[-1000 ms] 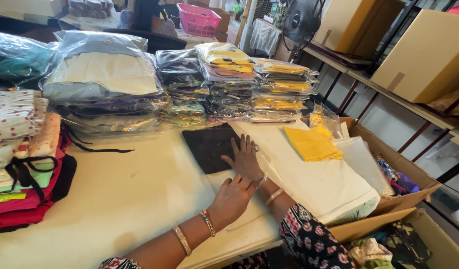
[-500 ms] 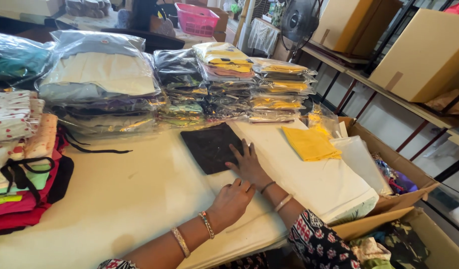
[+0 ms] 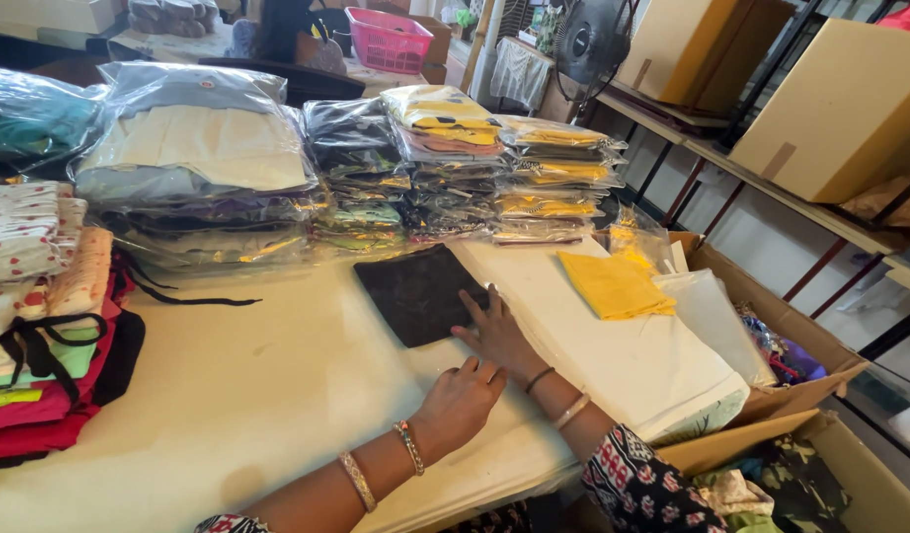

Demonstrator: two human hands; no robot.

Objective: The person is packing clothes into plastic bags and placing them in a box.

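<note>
My right hand [image 3: 498,332] lies flat with fingers spread on a stack of white sheets [image 3: 613,345], its fingertips touching the edge of a dark folded cloth [image 3: 421,292]. My left hand [image 3: 462,399] rests beside it on the white table [image 3: 228,395], fingers curled loosely, holding nothing. Both wrists wear bangles. A folded yellow cloth [image 3: 613,284] lies on the white stack to the right of my hands.
Stacks of clothes in clear plastic bags [image 3: 208,168] [image 3: 534,178] line the far side of the table. Folded coloured garments [image 3: 40,336] pile up at the left. An open cardboard box [image 3: 771,415] stands at the right, with shelves and boxes [image 3: 830,109] behind.
The view has shifted slightly. My right hand slid forward on the white stack and now touches the dark cloth's edge. My left hand stays on the table beside it.
</note>
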